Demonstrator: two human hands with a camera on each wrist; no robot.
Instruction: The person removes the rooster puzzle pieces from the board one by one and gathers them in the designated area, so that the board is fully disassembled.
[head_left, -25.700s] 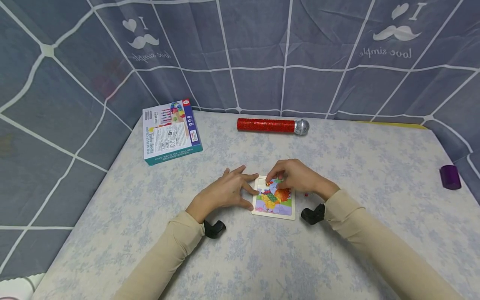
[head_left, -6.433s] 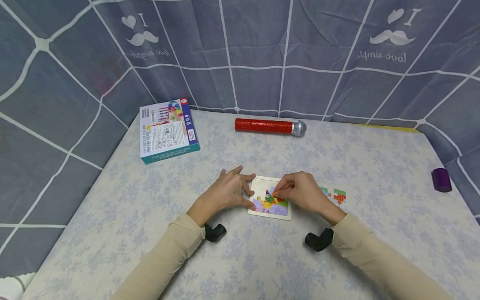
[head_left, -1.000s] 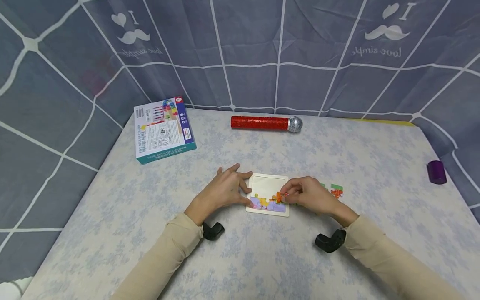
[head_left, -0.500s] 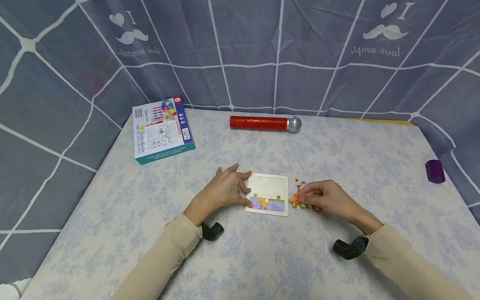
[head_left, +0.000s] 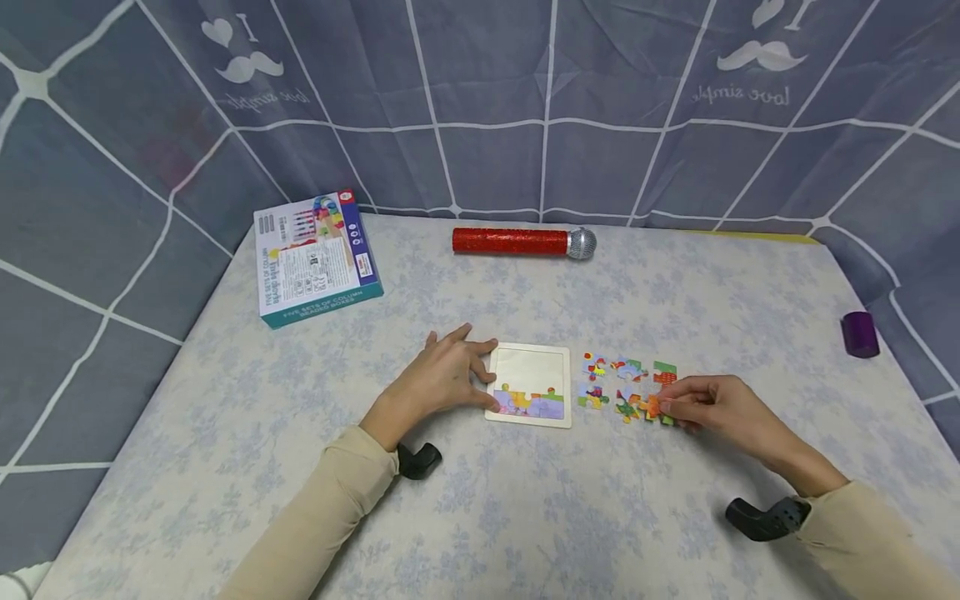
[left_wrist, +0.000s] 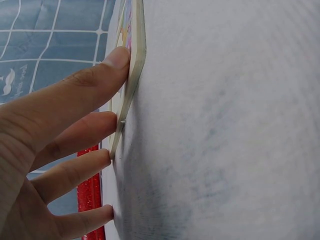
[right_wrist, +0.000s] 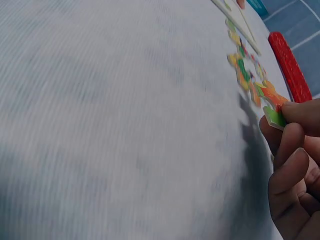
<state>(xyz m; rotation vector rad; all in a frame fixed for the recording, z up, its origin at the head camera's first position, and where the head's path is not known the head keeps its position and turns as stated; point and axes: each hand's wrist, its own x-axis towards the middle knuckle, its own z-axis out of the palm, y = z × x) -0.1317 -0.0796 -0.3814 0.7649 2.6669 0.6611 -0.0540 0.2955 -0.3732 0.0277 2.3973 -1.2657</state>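
Observation:
A shallow white puzzle tray (head_left: 532,367) lies on the table with a row of joined jigsaw pieces (head_left: 528,407) along its near edge. My left hand (head_left: 438,377) rests at the tray's left side, fingers spread, with the thumb (left_wrist: 117,59) on its rim in the left wrist view. To the right of the tray, my right hand (head_left: 731,414) pinches an orange and green jigsaw piece (right_wrist: 272,95) between thumb and fingers. That piece is just beside several loose jigsaw pieces (head_left: 594,397) spread in two rows. The right fingers partly cover the rightmost of them.
Behind the tray lies a red glittery toy microphone (head_left: 517,242). A bead-set box (head_left: 318,258) sits at the back left, and a purple cylinder (head_left: 859,334) at the far right edge. A grey-blue checked curtain (head_left: 495,92) closes off the back and sides.
Over the earlier frames, the picture in the tray has shrunk to its near row as pieces came out onto the table. My right hand has carried one piece rightward; the left has stayed.

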